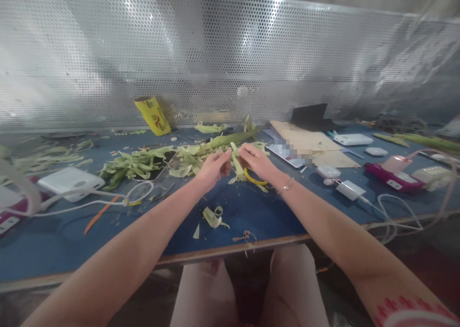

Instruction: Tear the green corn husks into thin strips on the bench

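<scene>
Both hands are close together above the middle of the blue table. A pale green leaf strip (236, 162) stands between them, and my right hand (254, 158) pinches its upper part. My left hand (214, 168) is just left of the strip with its fingers curled together; whatever its fingertips hold is too small to make out. Behind and around the hands lie more pale green leaf strips (189, 160) and a longer green leaf (230, 138). A yellow ring-shaped item (254, 178) lies under my right hand.
A heap of leaf strips (138, 163) partly covers a dark flat device. A yellow cup (154, 115) leans near the perforated metal panel (230, 54). White adapters (72, 183) and cables flank both sides. Cardboard (302, 138) and a phone (285, 155) lie right; scraps (212, 218) lie near the front edge.
</scene>
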Tool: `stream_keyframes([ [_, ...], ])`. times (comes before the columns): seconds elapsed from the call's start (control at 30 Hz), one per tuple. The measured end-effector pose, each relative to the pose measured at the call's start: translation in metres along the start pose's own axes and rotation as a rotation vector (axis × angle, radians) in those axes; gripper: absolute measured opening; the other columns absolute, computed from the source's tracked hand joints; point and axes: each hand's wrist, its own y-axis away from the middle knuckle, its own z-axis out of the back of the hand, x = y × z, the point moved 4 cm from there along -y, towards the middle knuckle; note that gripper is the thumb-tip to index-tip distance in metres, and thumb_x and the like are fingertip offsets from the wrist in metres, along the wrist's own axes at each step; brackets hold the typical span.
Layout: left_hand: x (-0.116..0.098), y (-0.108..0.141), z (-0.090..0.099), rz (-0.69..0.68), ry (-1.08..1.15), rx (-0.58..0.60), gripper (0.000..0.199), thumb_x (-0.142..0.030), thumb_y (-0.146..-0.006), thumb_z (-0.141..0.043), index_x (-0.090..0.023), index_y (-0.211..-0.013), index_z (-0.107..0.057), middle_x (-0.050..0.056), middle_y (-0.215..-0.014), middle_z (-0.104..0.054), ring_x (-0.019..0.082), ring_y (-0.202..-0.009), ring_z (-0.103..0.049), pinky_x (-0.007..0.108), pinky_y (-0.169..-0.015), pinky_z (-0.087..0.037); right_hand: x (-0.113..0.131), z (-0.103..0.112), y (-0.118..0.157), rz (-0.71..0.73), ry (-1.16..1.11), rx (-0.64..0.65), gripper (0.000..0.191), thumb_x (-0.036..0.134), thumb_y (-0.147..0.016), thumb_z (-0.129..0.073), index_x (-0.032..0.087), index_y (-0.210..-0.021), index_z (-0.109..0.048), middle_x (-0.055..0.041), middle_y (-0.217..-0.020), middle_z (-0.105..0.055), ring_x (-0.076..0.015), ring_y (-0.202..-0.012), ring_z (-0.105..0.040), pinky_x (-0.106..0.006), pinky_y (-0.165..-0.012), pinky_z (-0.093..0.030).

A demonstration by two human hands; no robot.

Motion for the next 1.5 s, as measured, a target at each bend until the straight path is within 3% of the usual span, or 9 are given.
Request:
stream_keyframes([
  [0.17,0.002,-0.003,0.003,-0.037,0.05,-0.055,0.032,-0.039,-0.069,-0.066,-0.016,-0.061,-0.045,-0.005,-0.05,-0.043,0.005,-0.044,-0.041,0.02,-0.046,-0.035,0.0,-0.001,-0.001,-0.024,0.121,0.04,0.028,0.043,-0.083,-0.047,0.02,-0.066,-0.044,0.003,-0.058,-0.053,-0.0108,-0.054,-0.051,-0.025,-0.058,-0.041],
  [0.33,-0.003,-0.006,0.008,-0.148,0.082,-0.115,0.03,-0.032,-0.07,-0.065,-0.015,-0.057,-0.043,-0.005,-0.053,-0.043,0.006,-0.048,-0.042,0.02,-0.051,-0.037,0.005,0.004,-0.002,0.102,0.323,-0.015,0.031,0.036,-0.084,-0.046,0.019,-0.059,-0.043,0.003,-0.058,-0.045,-0.0105,-0.058,-0.043,-0.026,-0.063,-0.036],
  [0.47,-0.006,-0.007,0.012,-0.183,0.049,-0.175,0.027,-0.029,-0.07,-0.064,-0.015,-0.057,-0.045,-0.004,-0.056,-0.044,0.006,-0.053,-0.043,0.02,-0.055,-0.039,0.009,0.007,-0.003,0.215,0.341,-0.038,0.03,0.033,-0.083,-0.048,0.019,-0.057,-0.042,0.0008,-0.065,-0.046,-0.0118,-0.066,-0.045,-0.028,-0.069,-0.035],
  [0.6,-0.006,-0.008,0.014,-0.174,0.014,-0.152,0.028,-0.033,-0.068,-0.066,-0.015,-0.059,-0.046,-0.004,-0.058,-0.044,0.007,-0.055,-0.044,0.021,-0.057,-0.041,0.009,0.007,-0.002,0.215,0.307,-0.027,0.03,0.034,-0.082,-0.049,0.018,-0.057,-0.043,-0.0032,-0.081,-0.055,-0.0137,-0.079,-0.051,-0.029,-0.077,-0.038],
  [0.9,-0.011,0.001,0.005,-0.138,-0.08,-0.135,0.035,-0.044,-0.069,-0.064,-0.016,-0.063,-0.045,-0.006,-0.055,-0.039,0.005,-0.049,-0.039,0.018,-0.048,-0.037,-0.001,0.005,-0.004,0.047,0.181,-0.043,0.03,0.043,-0.079,-0.051,0.018,-0.063,-0.046,0.0011,-0.066,-0.047,-0.0108,-0.062,-0.047,-0.027,-0.065,-0.043],
  [1.0,-0.009,0.003,0.0,-0.085,-0.125,-0.089,0.03,-0.044,-0.072,-0.062,-0.017,-0.069,-0.047,-0.006,-0.053,-0.041,0.005,-0.047,-0.039,0.016,-0.045,-0.035,0.001,0.005,-0.003,0.081,0.263,-0.046,0.031,0.044,-0.08,-0.05,0.018,-0.063,-0.046,0.0008,-0.067,-0.049,-0.0108,-0.062,-0.047,-0.026,-0.064,-0.042],
  [1.13,-0.005,0.004,-0.001,-0.061,-0.157,-0.115,0.029,-0.044,-0.074,-0.059,-0.018,-0.072,-0.047,-0.006,-0.052,-0.044,0.005,-0.046,-0.043,0.017,-0.047,-0.039,0.005,0.004,-0.002,0.172,0.398,-0.055,0.031,0.042,-0.083,-0.046,0.018,-0.063,-0.045,-0.0007,-0.071,-0.05,-0.0116,-0.066,-0.048,-0.027,-0.065,-0.039],
  [1.37,-0.001,0.005,0.002,-0.062,-0.067,-0.304,0.027,-0.039,-0.078,-0.055,-0.018,-0.067,-0.041,-0.006,-0.054,-0.041,0.006,-0.047,-0.046,0.018,-0.047,-0.041,0.013,-0.007,0.004,0.346,0.573,-0.016,0.024,0.031,-0.084,-0.047,0.018,-0.064,-0.044,-0.0013,-0.072,-0.047,-0.013,-0.071,-0.045,-0.027,-0.067,-0.037],
  [1.5,-0.003,0.007,0.006,-0.102,-0.167,-0.342,0.024,-0.035,-0.081,-0.051,-0.019,-0.067,-0.041,-0.007,-0.05,-0.036,0.007,-0.043,-0.04,0.02,-0.044,-0.035,0.011,-0.016,0.005,0.364,0.558,0.071,0.023,0.031,-0.082,-0.05,0.018,-0.064,-0.047,-0.0021,-0.076,-0.047,-0.0129,-0.073,-0.046,-0.027,-0.067,-0.038],
])
